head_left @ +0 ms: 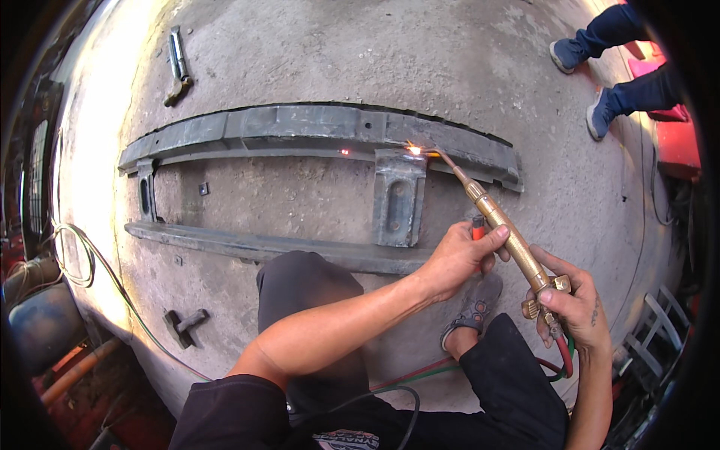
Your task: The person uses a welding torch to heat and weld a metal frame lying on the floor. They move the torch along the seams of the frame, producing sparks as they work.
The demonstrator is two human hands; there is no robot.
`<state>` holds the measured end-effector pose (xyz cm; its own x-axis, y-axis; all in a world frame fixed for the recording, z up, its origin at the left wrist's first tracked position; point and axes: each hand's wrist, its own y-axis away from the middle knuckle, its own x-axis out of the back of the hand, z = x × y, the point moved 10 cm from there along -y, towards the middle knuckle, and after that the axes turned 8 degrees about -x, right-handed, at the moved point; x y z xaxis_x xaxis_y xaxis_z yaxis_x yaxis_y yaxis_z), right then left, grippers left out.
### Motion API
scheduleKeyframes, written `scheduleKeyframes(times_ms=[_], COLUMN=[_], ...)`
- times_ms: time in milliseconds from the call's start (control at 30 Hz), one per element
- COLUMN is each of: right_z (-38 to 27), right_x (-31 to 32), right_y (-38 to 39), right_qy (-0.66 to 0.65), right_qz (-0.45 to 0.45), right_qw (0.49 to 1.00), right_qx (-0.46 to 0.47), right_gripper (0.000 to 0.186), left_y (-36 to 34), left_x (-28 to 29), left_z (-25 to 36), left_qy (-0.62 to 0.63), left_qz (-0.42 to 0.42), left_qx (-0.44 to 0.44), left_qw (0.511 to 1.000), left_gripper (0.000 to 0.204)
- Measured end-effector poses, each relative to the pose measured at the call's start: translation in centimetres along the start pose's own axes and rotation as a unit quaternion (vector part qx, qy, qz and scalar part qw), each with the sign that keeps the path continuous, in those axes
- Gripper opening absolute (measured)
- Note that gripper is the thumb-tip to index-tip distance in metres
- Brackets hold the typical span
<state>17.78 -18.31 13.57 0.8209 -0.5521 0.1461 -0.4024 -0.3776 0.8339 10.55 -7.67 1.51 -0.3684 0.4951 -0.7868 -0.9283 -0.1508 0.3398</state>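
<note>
My right hand (574, 300) is closed around the valve end of a brass gas torch (521, 255). The torch points up and left, its thin copper tip near the joint between a long grey metal beam (300, 126) and a metal bracket (397, 206). A bright glowing spot (415, 150) with sparks shows at that joint. My left hand (469, 255) is closed on a small orange-red thing with a dark end (478, 228). Its thumb lies against or right beside the torch barrel; I cannot tell which.
A lower metal bar (225, 240) runs parallel to the beam, crossed by my knee. A hammer (184, 326) and a long-handled tool (178, 67) lie on the concrete. Red and green hoses (566, 356) trail from the torch. Another person's legs (622, 67) stand at upper right.
</note>
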Motion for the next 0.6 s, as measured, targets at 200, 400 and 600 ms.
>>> scheduleKeyframes(times_ms=[200,400,600], right_z=[-0.48,-0.36,-0.09], right_x=[-0.63,-0.81,0.03], right_y=[-0.2,-0.34,-0.44], right_qy=[0.009,0.015,0.017], right_qz=[-0.012,-0.011,-0.004], right_qw=[1.0,1.0,1.0], right_qx=[-0.018,-0.023,0.0], right_gripper=[0.082,0.081,0.081], left_y=[-0.01,0.22,0.09], left_x=[0.65,1.02,0.44], left_z=[0.26,0.58,0.27], left_qy=[-0.005,-0.002,-0.001], left_qz=[0.027,0.032,0.011], left_qx=[-0.01,-0.01,-0.004], left_qw=[1.0,0.999,1.0], left_gripper=[0.033,0.032,0.027])
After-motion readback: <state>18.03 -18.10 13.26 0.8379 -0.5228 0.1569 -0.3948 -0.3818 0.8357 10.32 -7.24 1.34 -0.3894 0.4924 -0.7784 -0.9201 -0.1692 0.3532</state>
